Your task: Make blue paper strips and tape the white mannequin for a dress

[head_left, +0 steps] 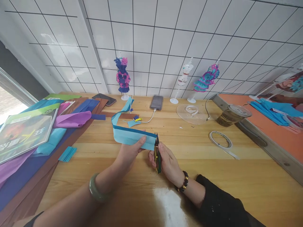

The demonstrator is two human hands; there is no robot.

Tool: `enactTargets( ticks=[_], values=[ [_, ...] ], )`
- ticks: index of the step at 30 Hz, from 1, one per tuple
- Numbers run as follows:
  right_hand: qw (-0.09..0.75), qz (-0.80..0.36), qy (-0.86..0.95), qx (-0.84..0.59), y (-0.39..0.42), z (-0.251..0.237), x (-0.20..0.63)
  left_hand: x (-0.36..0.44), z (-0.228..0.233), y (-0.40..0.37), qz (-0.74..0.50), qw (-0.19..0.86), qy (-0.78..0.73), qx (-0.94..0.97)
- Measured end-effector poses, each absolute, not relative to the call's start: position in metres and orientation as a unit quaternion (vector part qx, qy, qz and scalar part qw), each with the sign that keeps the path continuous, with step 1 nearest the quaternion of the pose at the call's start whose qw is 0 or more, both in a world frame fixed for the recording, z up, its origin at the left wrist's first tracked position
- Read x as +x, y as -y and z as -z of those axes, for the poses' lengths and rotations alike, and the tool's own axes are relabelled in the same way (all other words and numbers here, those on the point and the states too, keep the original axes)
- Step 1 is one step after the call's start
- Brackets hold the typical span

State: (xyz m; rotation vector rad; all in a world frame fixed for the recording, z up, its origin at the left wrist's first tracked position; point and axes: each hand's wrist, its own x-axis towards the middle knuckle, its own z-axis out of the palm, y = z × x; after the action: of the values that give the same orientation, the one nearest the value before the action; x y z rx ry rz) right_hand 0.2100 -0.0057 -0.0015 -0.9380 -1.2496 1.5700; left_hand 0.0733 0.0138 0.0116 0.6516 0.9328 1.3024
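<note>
My left hand (129, 154) pinches a long light-blue paper strip (132, 136) with a dark blue edge, held above the wooden table (236, 176). The strip's far end curls back toward the wall. My right hand (167, 160) grips a pair of scissors (157, 154) with dark handles, its blades at the strip's right end. A green bangle sits on my left wrist and a dark bead bracelet on my right.
Coloured paper sheets (71, 119) and a booklet (23, 132) lie at the left. Paper-dress figurines (123, 77) stand by the tiled wall. A phone (105, 99), a charging device (156, 102), a tape roll (220, 139), a lidded cup (233, 115) and an orange board (267, 126) are around.
</note>
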Motion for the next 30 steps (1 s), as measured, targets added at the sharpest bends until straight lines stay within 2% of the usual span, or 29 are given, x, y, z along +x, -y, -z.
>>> enactTargets(
  ticks=[8,30],
  values=[
    [0.449,-0.617,0.501,-0.409,0.008,-0.001,0.207,0.08,-0.015,-0.008,-0.576,0.669,-0.374,0.286],
    [0.466,-0.574,0.519,-0.428,0.01,-0.002,0.205,0.087,-0.011,-0.002,-0.613,0.643,-0.372,0.27]
  ],
)
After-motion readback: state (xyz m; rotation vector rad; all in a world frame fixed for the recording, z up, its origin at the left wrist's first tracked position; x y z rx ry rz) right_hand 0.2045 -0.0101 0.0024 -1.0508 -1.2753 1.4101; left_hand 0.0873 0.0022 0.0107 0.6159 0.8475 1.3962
